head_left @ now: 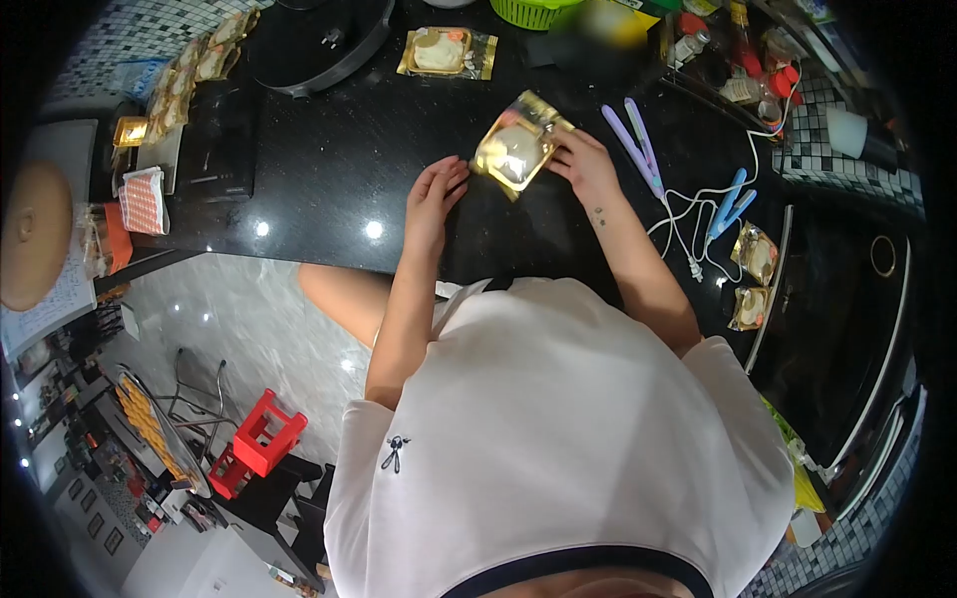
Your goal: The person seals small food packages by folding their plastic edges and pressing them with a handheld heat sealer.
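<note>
My right hand (pixel 586 164) grips the right edge of a shiny gold packet (pixel 515 149), tilted above the black counter (pixel 329 174). A pale round item shows through its clear film. My left hand (pixel 439 189) is at the packet's lower left, fingers bent and close together; whether they touch the packet's corner or hold anything is too small to tell. Behind, a similar packet (pixel 447 53) lies flat on the counter. To the right of my right hand are a purple hair straightener (pixel 635 149) and a blue one (pixel 731 206) with white cords.
Two more packets (pixel 756 254) lie at the right, beside a dark glass-topped appliance (pixel 847 299). A round black pan (pixel 324 50) stands at the back left, near a row of gold packets (pixel 189 75). A green basket (pixel 533 10) and a bottle rack (pixel 698 75) are at the back.
</note>
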Available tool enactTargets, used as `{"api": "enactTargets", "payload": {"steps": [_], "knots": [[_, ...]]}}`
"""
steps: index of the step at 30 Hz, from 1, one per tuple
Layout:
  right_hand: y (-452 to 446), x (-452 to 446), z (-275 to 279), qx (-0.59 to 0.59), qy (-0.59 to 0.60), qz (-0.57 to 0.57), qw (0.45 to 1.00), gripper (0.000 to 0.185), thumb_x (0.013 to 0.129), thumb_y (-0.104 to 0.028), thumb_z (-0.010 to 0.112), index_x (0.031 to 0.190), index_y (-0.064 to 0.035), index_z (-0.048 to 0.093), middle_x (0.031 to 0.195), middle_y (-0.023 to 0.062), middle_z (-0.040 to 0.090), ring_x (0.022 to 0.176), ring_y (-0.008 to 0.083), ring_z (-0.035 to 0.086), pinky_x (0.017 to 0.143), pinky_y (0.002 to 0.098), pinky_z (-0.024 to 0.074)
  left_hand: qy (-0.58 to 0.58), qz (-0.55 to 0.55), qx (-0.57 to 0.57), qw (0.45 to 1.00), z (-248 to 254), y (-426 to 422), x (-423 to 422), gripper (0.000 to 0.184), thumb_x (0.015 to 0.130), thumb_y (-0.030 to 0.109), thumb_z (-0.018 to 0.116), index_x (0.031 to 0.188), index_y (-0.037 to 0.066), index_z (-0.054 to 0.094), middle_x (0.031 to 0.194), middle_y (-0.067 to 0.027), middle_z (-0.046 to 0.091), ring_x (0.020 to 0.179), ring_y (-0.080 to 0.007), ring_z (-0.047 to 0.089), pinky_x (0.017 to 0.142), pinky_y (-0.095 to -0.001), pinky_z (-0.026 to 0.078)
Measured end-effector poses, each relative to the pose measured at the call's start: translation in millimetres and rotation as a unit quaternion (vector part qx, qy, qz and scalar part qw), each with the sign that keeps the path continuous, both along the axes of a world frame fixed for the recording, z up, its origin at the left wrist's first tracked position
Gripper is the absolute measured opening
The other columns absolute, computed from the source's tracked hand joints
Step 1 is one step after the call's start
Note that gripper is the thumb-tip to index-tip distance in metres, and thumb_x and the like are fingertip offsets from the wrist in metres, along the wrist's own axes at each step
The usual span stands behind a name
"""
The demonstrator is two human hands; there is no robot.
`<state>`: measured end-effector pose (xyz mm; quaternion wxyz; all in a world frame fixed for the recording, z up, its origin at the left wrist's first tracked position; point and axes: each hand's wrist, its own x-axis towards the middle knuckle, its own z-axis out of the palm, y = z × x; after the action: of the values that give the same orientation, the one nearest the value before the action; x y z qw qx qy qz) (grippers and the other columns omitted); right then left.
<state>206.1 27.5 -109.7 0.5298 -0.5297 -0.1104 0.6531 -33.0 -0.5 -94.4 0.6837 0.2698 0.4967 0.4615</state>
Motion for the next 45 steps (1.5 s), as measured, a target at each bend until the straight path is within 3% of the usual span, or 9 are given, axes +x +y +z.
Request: {"api": "enactTargets", "payload": {"steps": [4,18,26,29,31,34,37,40,45], "knots": [[33,10,-10,0.033,0.104,-0.132,0.985,0.019,0.090,-0.008,0.054,0.107,-0.0004,0.051,0.103,0.0115,0.058,0.101,0.0265,0.059,0.089,0.0428,0.0503,0.002,0.031,0.003,1.000,0,-2,-25,0.030,0.097,0.023,0.047,0.116,0.001,0.054,0.111,-0.0139,0.061,0.104,-0.0228,0.060,0.093,-0.0359,0.048],[67,-26,-18,0.037,0.175,-0.202,0.963,0.025,0.093,-0.008,0.048,0.116,0.0014,0.047,0.117,0.0129,0.053,0.112,0.0276,0.053,0.100,0.0444,0.0426,0.059,0.053,-0.020,0.997,-15,-11,-48,0.025,0.097,0.022,0.048,0.109,0.002,0.056,0.099,-0.0111,0.066,0.090,-0.0180,0.064,0.080,-0.0290,0.052],[66,-7,-16,0.000,-0.057,-0.023,0.998,0.035,0.087,-0.023,0.060,0.115,-0.0009,0.056,0.111,0.0095,0.058,0.101,0.0221,0.056,0.089,0.0364,0.0473,0.061,0.036,-0.026,0.997,-17,-11,-60,0.025,0.098,0.022,0.046,0.110,0.004,0.056,0.098,-0.0094,0.065,0.085,-0.0168,0.064,0.074,-0.0280,0.052],[24,-12,4,0.024,-0.198,-0.017,0.980,0.043,0.090,-0.029,0.058,0.124,-0.0027,0.052,0.111,0.0054,0.059,0.095,0.0149,0.056,0.078,0.0276,0.0462,0.106,0.062,-0.009,0.992,-21,5,-87,0.024,0.098,0.022,0.046,0.111,0.004,0.056,0.097,-0.0093,0.065,0.082,-0.0161,0.064,0.072,-0.0278,0.053],[-4,-26,3,0.060,-0.234,0.054,0.969,0.030,0.093,-0.023,0.053,0.117,-0.0055,0.057,0.099,0.0029,0.060,0.081,0.0095,0.058,0.070,0.0225,0.0456,0.124,0.092,0.002,0.988,-22,24,-107,0.025,0.097,0.022,0.046,0.112,0.004,0.055,0.096,-0.0095,0.065,0.081,-0.0168,0.065,0.071,-0.0282,0.054],[-33,-66,-13,0.182,-0.344,0.211,0.897,0.017,0.090,-0.014,0.058,0.104,-0.0048,0.064,0.084,0.0014,0.063,0.074,0.0090,0.057,0.067,0.0230,0.0463,0.133,0.149,0.035,0.979,-10,68,-151,0.025,0.097,0.023,0.047,0.110,0.004,0.056,0.093,-0.0091,0.065,0.076,-0.0160,0.064,0.065,-0.0271,0.054],[-30,-112,6,0.343,-0.496,0.270,0.750,0.011,0.079,-0.013,0.065,0.088,-0.0071,0.065,0.078,0.0072,0.063,0.074,0.0275,0.056,0.067,0.0386,0.0434,0.115,0.218,0.069,0.967,-3,130,-206,0.025,0.096,0.023,0.049,0.110,0.004,0.055,0.090,-0.0091,0.065,0.071,-0.0170,0.064,0.060,-0.0282,0.053],[-21,-145,4,0.382,-0.560,0.301,0.670,0.007,0.080,-0.015,0.063,0.085,-0.0106,0.065,0.076,0.0037,0.058,0.078,0.0257,0.053,0.071,0.0396,0.0377,0.136,0.278,0.071,0.948,2,205,-265,0.028,0.094,0.024,0.051,0.112,0.003,0.054,0.089,-0.0089,0.064,0.068,-0.0189,0.064,0.058,-0.0295,0.053],[-10,-151,-9,0.386,-0.550,0.293,0.680,0.005,0.078,-0.015,0.065,0.078,-0.0113,0.063,0.069,0.0029,0.053,0.070,0.0236,0.050,0.066,0.0373,0.0337,0.219,0.330,0.018,0.918,7,330,-334,0.032,0.091,0.023,0.051,0.113,-0.001,0.051,0.092,-0.0129,0.061,0.061,-0.0242,0.066,0.050,-0.0335,0.056]]}}
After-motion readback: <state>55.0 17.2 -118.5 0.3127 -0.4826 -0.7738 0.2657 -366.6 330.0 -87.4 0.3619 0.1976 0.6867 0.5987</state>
